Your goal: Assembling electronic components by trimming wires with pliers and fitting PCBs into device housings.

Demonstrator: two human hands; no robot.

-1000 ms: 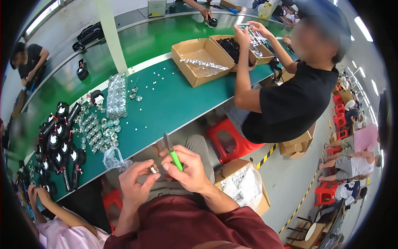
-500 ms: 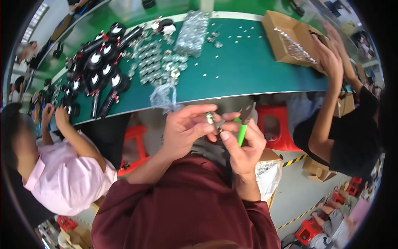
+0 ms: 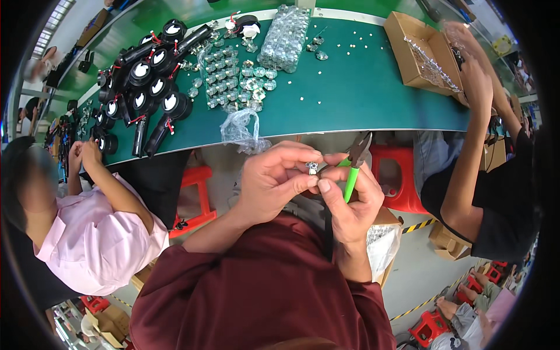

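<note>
Between the fingertips of my left hand [image 3: 271, 181] is a small silvery part with a pale base [image 3: 312, 168], too small to make out fully. My right hand [image 3: 354, 213] has green-handled pliers [image 3: 351, 182] tucked among its fingers, dark jaws pointing up and away from me. The thumb and forefinger of that hand meet the left fingertips at the small part. Both hands are held just off the table's near edge, over my lap.
On the green table [image 3: 350, 105] lie black round-headed devices [image 3: 140, 99], several small metallic parts [image 3: 221, 81], a bubble-packed bundle [image 3: 284, 41], a crumpled plastic bag [image 3: 242, 131] and a cardboard box [image 3: 420, 58]. Co-workers sit on both sides. A red stool [image 3: 396, 181] stands below.
The small part has turned between my fingertips and its end now faces up. Both hands have shifted slightly right, with the pliers still in the right one. The whole view has moved a little.
</note>
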